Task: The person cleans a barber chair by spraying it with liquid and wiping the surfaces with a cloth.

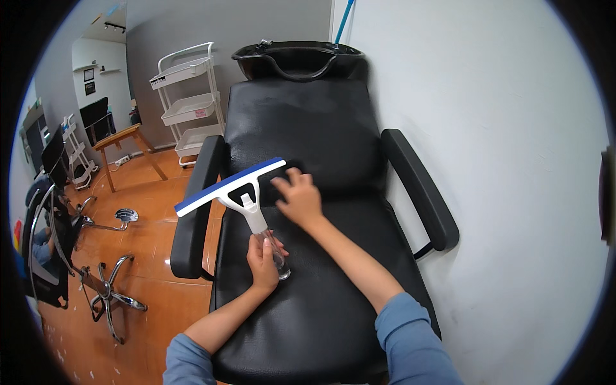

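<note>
My left hand [263,262] is closed around the clear bottle of a white spray squeegee [254,219] with a blue blade edge, held over the black padded seat of a salon shampoo chair [308,317]. The squeegee's head points up and away, its long blade slanting from lower left to upper right. Just right of the blade, my right hand [301,197] hovers with fingers apart and slightly blurred, holding nothing. Whether it touches the backrest I cannot tell.
Armrests [418,187] flank the seat; a black wash basin [298,57] stands behind the backrest. Left are a white three-tier trolley [190,108], a wooden stand [118,137], a mirror [101,72] and a chrome chair base [108,291]. A white wall [505,168] runs along the right.
</note>
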